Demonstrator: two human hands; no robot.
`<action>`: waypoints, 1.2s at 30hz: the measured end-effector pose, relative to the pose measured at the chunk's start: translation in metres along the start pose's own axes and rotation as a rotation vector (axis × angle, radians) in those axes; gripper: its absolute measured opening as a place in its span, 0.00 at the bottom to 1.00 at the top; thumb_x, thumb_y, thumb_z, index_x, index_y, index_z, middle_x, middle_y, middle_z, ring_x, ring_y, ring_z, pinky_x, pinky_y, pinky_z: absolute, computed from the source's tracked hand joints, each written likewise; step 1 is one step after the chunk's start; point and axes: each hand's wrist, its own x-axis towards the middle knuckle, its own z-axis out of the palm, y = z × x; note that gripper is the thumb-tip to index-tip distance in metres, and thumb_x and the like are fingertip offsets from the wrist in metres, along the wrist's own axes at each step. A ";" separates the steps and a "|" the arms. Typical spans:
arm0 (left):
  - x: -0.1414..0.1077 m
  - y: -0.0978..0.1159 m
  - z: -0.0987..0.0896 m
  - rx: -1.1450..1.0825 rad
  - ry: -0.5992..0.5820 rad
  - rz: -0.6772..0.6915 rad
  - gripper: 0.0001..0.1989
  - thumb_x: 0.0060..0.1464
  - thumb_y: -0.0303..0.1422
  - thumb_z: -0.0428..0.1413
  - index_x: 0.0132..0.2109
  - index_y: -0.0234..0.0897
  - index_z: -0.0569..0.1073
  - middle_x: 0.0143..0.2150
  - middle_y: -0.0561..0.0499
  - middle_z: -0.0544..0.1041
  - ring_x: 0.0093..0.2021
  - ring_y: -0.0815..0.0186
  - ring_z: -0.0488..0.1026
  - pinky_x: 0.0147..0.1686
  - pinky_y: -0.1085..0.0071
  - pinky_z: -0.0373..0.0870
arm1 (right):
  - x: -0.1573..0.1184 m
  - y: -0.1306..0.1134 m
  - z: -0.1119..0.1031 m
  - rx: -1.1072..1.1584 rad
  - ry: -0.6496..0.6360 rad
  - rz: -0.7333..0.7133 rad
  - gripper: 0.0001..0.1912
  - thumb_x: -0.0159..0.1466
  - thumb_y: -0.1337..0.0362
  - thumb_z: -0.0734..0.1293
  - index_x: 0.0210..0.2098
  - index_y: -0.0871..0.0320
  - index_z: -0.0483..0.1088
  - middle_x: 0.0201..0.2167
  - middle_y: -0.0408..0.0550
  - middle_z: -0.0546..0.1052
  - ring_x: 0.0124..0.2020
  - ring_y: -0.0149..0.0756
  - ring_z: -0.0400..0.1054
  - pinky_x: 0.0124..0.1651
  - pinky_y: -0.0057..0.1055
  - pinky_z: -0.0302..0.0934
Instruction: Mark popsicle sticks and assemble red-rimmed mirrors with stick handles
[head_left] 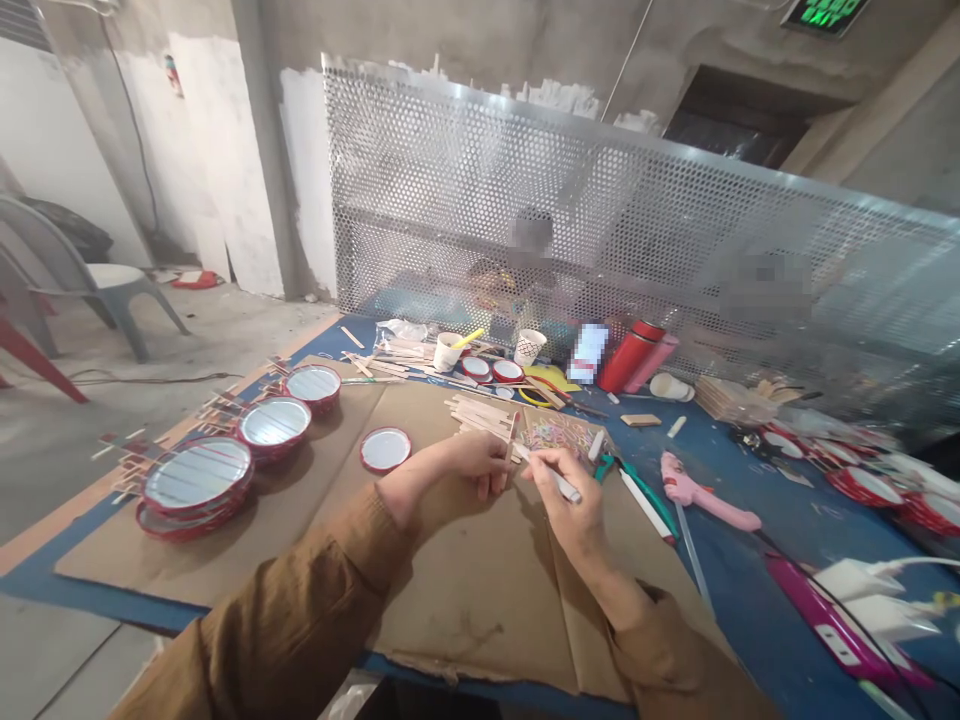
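Note:
Pinched in the fingers of my left hand [474, 462] is a narrow wooden craft stick [515, 428], held upright with a reddish upper end. My right hand [574, 505] grips a white marker pen [564, 486], its tip pointing at the stick; whether they touch I cannot tell. Just beyond my hands lie a pile of plain craft sticks [471, 410] and a heap of small coloured loops [561, 434]. A round white lid with a red rim [385, 449] rests left of my left hand on the cardboard sheet [465, 610].
Three red-rimmed round pieces with stick ends, one stacked [196, 478], line the left. Pliers with green handles [649, 490], a pink glue gun [705, 495] and a purple power strip [825, 610] lie right. Paper cups [448, 354], a red flask [631, 357] and a perforated metal screen [450, 200] stand behind.

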 end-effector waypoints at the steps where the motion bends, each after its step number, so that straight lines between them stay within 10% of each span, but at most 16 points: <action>1: 0.001 -0.001 0.000 0.002 -0.002 -0.002 0.07 0.54 0.28 0.48 0.28 0.33 0.66 0.21 0.57 0.70 0.18 0.75 0.68 0.21 0.79 0.63 | 0.001 0.001 0.001 0.001 0.014 0.003 0.09 0.64 0.61 0.61 0.31 0.57 0.68 0.23 0.42 0.74 0.26 0.30 0.67 0.31 0.24 0.61; 36: 0.000 -0.001 -0.001 -0.071 -0.010 0.028 0.08 0.53 0.25 0.48 0.27 0.33 0.66 0.19 0.56 0.70 0.18 0.74 0.69 0.22 0.78 0.66 | 0.000 0.004 0.001 0.038 0.091 0.085 0.09 0.64 0.59 0.62 0.33 0.58 0.68 0.24 0.43 0.74 0.25 0.30 0.67 0.30 0.25 0.62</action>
